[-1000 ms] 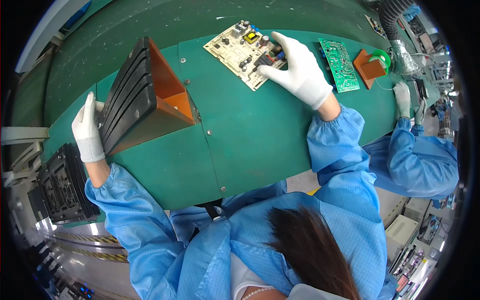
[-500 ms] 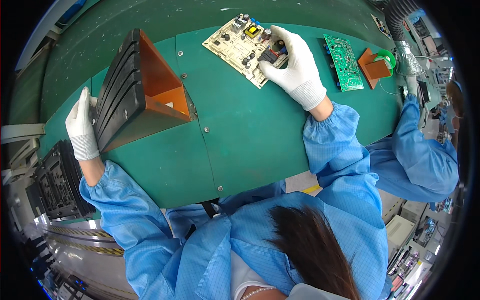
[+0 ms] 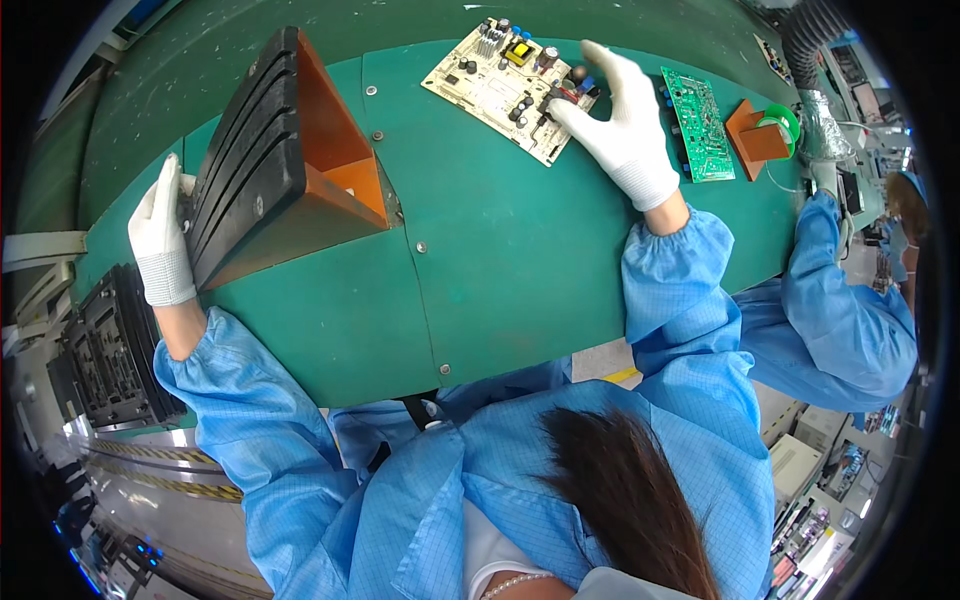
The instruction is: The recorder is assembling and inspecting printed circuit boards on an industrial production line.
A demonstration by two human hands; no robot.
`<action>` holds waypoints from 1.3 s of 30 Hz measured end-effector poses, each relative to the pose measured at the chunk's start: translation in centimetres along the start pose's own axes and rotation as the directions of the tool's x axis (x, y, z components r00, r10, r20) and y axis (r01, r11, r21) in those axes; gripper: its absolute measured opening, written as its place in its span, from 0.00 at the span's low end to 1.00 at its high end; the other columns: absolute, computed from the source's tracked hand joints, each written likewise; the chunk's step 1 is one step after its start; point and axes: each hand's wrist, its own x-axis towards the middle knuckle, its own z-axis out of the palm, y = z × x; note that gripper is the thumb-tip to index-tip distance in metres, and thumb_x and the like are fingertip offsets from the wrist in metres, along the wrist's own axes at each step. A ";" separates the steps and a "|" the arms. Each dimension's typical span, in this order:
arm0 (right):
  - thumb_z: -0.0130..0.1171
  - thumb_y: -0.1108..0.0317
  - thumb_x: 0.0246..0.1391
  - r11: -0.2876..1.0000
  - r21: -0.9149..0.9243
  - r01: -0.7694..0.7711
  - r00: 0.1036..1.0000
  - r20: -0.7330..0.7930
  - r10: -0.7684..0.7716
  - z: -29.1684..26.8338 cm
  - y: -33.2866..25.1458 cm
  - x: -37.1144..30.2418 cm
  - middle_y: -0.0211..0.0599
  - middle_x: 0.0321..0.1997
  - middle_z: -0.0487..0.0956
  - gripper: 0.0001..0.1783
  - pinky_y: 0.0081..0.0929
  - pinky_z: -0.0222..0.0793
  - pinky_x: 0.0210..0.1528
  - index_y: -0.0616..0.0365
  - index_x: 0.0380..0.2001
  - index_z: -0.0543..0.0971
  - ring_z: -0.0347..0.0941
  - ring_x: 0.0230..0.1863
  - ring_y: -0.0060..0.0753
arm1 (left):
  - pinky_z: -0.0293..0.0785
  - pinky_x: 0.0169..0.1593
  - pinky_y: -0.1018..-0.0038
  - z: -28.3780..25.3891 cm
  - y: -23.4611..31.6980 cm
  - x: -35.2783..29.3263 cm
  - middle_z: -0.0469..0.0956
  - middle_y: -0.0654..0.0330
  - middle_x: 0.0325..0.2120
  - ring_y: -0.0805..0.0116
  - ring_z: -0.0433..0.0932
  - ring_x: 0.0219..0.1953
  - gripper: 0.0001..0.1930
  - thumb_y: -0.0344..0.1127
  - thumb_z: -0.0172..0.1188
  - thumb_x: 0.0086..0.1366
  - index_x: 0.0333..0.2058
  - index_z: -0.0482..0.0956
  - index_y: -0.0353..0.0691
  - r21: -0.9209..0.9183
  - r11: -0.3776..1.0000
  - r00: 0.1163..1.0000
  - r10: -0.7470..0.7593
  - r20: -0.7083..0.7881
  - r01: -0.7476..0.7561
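On the green work table lies a cream circuit board (image 3: 490,90) with a yellow transformer, heat sinks and capacitors. My right hand (image 3: 628,125), in a white glove, is at its right edge, thumb and forefinger spread apart; the thumb tip is close to the components there. At the left stands a wedge-shaped stand (image 3: 345,170), orange inside with black ribbed strips on its sloping side. My gloved left hand (image 3: 160,225) is beside that ribbed side, fingers stretched upward; whether they touch it I cannot tell.
A green circuit board (image 3: 700,125) lies right of my right hand. Beyond it are an orange holder (image 3: 755,140) with a green-rimmed spool and a flexible duct (image 3: 815,50). A dark slotted fixture (image 3: 115,350) is at far left. A co-worker's blue sleeve (image 3: 815,240) shows at right.
My right hand's forefinger and thumb have spread away from the cream board's edge, and the hand has shifted right. The whole view has shifted slightly; my left hand stays beside the stand.
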 end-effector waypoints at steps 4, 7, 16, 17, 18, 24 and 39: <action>0.72 0.52 0.45 0.999 0.015 -0.031 0.993 0.114 0.029 0.3 0.3 -0.1 0.47 0.58 0.75 0.41 0.36 0.64 0.64 0.60 0.60 0.72 0.71 0.60 0.45 | 0.60 0.29 0.81 0.1 0.4 -0.1 0.74 0.66 0.21 0.80 0.65 0.24 0.22 0.49 0.59 0.69 0.30 0.83 0.33 0.029 0.999 1.000 -0.024 0.006 0.024; 0.73 0.53 0.44 1.000 0.028 -0.012 0.990 0.139 0.008 0.1 0.0 0.0 0.47 0.58 0.75 0.42 0.35 0.65 0.64 0.61 0.61 0.71 0.71 0.60 0.44 | 0.60 0.29 0.81 0.3 0.6 -0.2 0.73 0.66 0.21 0.80 0.65 0.23 0.21 0.49 0.59 0.69 0.30 0.83 0.33 0.028 0.999 1.000 0.015 -0.010 -0.015; 0.73 0.61 0.42 0.984 0.166 0.065 0.996 0.048 -0.074 0.4 -0.2 -0.2 0.46 0.56 0.74 0.43 0.34 0.67 0.62 0.60 0.62 0.69 0.72 0.58 0.42 | 0.60 0.30 0.81 0.2 0.3 -0.3 0.73 0.66 0.21 0.79 0.65 0.24 0.21 0.49 0.60 0.68 0.30 0.83 0.33 0.048 0.999 1.000 0.004 -0.031 -0.003; 0.73 0.61 0.42 0.983 0.169 0.066 0.996 0.051 -0.075 0.1 -0.5 0.1 0.46 0.56 0.74 0.43 0.34 0.67 0.62 0.60 0.62 0.69 0.72 0.58 0.42 | 0.60 0.30 0.81 0.2 0.3 -0.3 0.73 0.66 0.21 0.79 0.65 0.24 0.21 0.49 0.60 0.68 0.30 0.83 0.33 0.038 0.999 1.000 -0.004 -0.028 0.005; 0.72 0.62 0.41 0.981 0.157 0.116 0.991 0.043 -0.124 -0.5 -1.0 0.4 0.46 0.57 0.74 0.43 0.34 0.66 0.63 0.60 0.62 0.69 0.71 0.59 0.42 | 0.60 0.30 0.81 0.1 0.4 -0.3 0.73 0.66 0.21 0.79 0.65 0.24 0.22 0.50 0.60 0.68 0.30 0.83 0.33 0.025 1.000 1.000 -0.007 -0.027 0.008; 0.70 0.68 0.39 0.963 0.029 0.267 0.963 -0.054 -0.265 -0.8 -1.9 0.8 0.45 0.59 0.73 0.42 0.37 0.64 0.64 0.58 0.62 0.70 0.68 0.61 0.45 | 0.60 0.29 0.80 0.2 0.6 -0.1 0.74 0.66 0.21 0.79 0.65 0.23 0.22 0.50 0.59 0.68 0.31 0.84 0.32 0.038 0.999 1.000 0.019 -0.015 -0.019; 0.71 0.65 0.38 0.963 0.011 0.269 0.962 -0.046 -0.268 -1.2 -2.0 0.5 0.45 0.57 0.74 0.41 0.38 0.65 0.63 0.58 0.61 0.71 0.69 0.60 0.46 | 0.59 0.28 0.81 0.1 0.6 -0.3 0.74 0.66 0.21 0.81 0.65 0.23 0.22 0.50 0.58 0.69 0.31 0.84 0.33 0.061 0.998 1.000 0.014 -0.002 -0.013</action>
